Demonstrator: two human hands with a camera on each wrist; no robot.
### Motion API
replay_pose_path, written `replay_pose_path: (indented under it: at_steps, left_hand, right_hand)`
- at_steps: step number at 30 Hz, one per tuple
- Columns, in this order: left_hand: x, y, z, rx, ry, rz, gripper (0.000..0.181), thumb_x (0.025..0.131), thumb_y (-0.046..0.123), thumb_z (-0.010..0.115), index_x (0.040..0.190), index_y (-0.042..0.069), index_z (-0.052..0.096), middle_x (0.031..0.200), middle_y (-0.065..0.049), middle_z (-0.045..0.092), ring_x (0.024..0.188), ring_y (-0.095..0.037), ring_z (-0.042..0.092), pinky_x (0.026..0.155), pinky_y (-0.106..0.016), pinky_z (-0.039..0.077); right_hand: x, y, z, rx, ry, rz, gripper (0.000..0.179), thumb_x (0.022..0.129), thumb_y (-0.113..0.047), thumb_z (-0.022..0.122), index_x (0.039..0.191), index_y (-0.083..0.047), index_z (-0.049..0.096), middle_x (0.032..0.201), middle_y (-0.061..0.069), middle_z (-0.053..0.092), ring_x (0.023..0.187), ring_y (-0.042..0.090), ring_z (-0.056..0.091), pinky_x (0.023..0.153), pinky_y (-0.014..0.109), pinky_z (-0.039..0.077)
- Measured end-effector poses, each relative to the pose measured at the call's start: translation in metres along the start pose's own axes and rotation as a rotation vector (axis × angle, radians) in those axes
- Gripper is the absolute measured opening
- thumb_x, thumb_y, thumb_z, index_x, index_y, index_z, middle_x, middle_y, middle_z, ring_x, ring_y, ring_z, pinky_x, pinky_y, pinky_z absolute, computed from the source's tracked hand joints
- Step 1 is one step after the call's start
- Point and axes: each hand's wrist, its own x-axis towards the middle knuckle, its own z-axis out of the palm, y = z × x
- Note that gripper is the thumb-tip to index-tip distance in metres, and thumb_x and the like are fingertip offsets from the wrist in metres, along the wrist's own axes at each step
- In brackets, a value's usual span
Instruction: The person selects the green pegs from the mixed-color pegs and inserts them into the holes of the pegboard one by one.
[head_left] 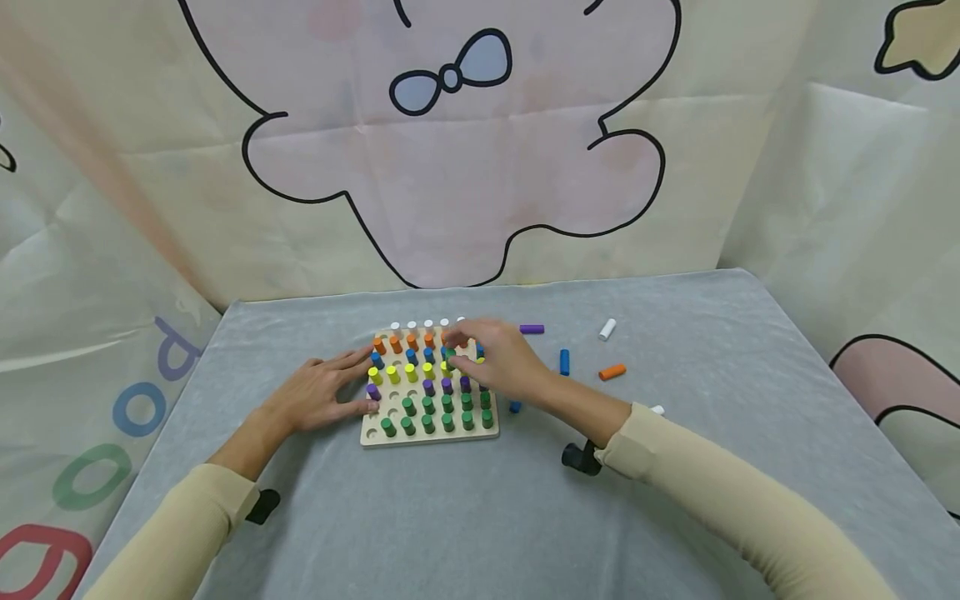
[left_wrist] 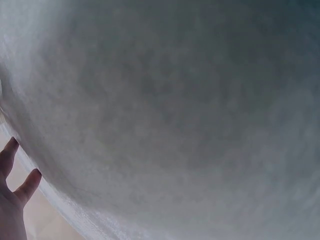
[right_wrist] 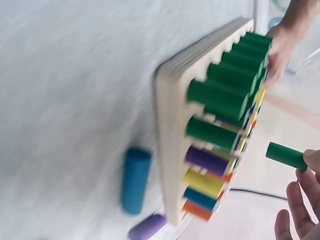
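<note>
A pale wooden pegboard [head_left: 430, 440] holds rows of white, orange, blue, yellow, purple and green pegs. My right hand [head_left: 504, 360] is over its right half, pinching a green peg [right_wrist: 286, 156] between thumb and fingertip. In the right wrist view that peg is up off the board, tilted. Along the board's left edge my left hand [head_left: 318, 394] lies with fingers extended, thumb near a purple peg [head_left: 372, 391] and the other fingertips farther up the edge. Only part of the left hand [left_wrist: 14, 200] shows in the left wrist view. My right hand hides some pegs behind it.
Loose pegs lie on the grey cloth right of the board: a purple peg [head_left: 532, 329], a white peg [head_left: 607, 329], a blue peg [head_left: 564, 362] and an orange peg [head_left: 612, 372]. Another blue peg [head_left: 515, 407] sits beside the board. A printed curtain [head_left: 465, 183] hangs behind the table.
</note>
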Motion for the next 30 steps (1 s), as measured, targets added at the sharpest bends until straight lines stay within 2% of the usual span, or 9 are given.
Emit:
replay_pose_path:
  at_steps: [6,9,15,21,30]
  left_hand:
    - [0.0,0.001,0.0,-0.003,0.002,0.005,0.084,0.091,0.069,0.052,0.153,0.013,0.041,0.162,-0.007,0.028,0.142,-0.033,0.038,0.099,-0.062,0.038]
    - [0.0,0.001,0.0,-0.004,0.006,0.006,0.083,0.091,0.068,0.053,0.153,0.013,0.041,0.162,-0.008,0.028,0.141,-0.033,0.04,0.099,-0.063,0.038]
    - [0.0,0.0,0.001,-0.006,0.012,0.004,0.084,0.092,0.067,0.053,0.154,0.013,0.038,0.161,-0.009,0.029,0.14,-0.033,0.041,0.099,-0.064,0.038]
    - [0.0,-0.001,0.001,-0.004,0.016,0.005,0.085,0.092,0.067,0.053,0.155,0.013,0.036,0.161,-0.01,0.03,0.139,-0.034,0.043,0.099,-0.066,0.037]
    - [-0.001,-0.003,0.002,0.002,0.028,0.014,0.084,0.092,0.067,0.053,0.154,0.012,0.038,0.161,-0.008,0.03,0.14,-0.033,0.041,0.098,-0.065,0.038]
  right_hand:
    - [0.007,-0.017,0.013,0.082,-0.055,-0.014,0.027,0.088,-0.01,0.077,0.114,-0.007,0.068,0.104,0.0,0.072,0.101,0.015,0.066,0.095,0.035,0.05]
    - [0.011,-0.025,0.02,0.082,-0.078,-0.033,0.029,0.087,-0.011,0.078,0.114,-0.009,0.068,0.105,-0.001,0.073,0.102,0.011,0.065,0.097,0.033,0.048]
    - [0.016,-0.038,0.033,0.095,-0.104,-0.06,0.033,0.086,-0.013,0.079,0.117,-0.008,0.068,0.107,0.0,0.075,0.103,0.012,0.067,0.093,0.027,0.049]
    - [0.019,-0.043,0.047,0.126,-0.14,-0.026,0.033,0.088,-0.016,0.078,0.119,-0.009,0.067,0.106,-0.002,0.075,0.105,0.009,0.066,0.096,0.025,0.047]
    - [0.02,-0.042,0.067,0.127,-0.176,-0.027,0.032,0.089,-0.021,0.077,0.117,-0.011,0.067,0.108,-0.005,0.074,0.107,0.005,0.064,0.1,0.028,0.044]
